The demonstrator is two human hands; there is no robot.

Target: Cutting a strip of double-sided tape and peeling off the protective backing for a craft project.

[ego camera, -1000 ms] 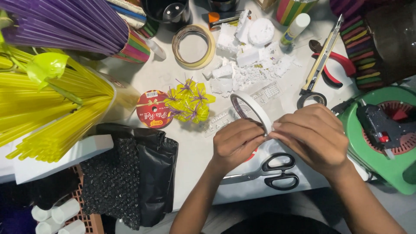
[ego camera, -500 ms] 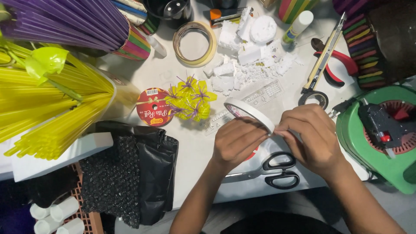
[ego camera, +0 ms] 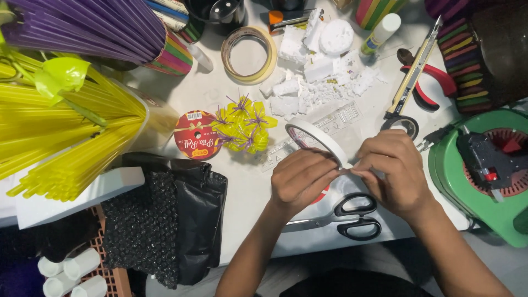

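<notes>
My left hand (ego camera: 301, 179) grips a white roll of tape (ego camera: 314, 138), held on edge above the white table (ego camera: 242, 187). My right hand (ego camera: 391, 168) pinches the loose end of the tape right beside the left fingers. Black-handled scissors (ego camera: 352, 217) lie on the table just under both hands. A small yellow flower made of straw pieces with purple spikes (ego camera: 242, 125) sits to the left of the roll.
A bundle of yellow straws (ego camera: 60, 137) and purple straws (ego camera: 82, 25) fill the left. A red ribbon spool (ego camera: 195, 135), a wide tape ring (ego camera: 247, 47), foam scraps (ego camera: 313, 71), a utility knife (ego camera: 418, 69), red pliers (ego camera: 434, 85) and a green round base with a glue gun (ego camera: 484, 165) surround the hands.
The roll has tilted up more on edge and both hands have shifted slightly; the right fingers now pinch the tape end next to the left fingertips.
</notes>
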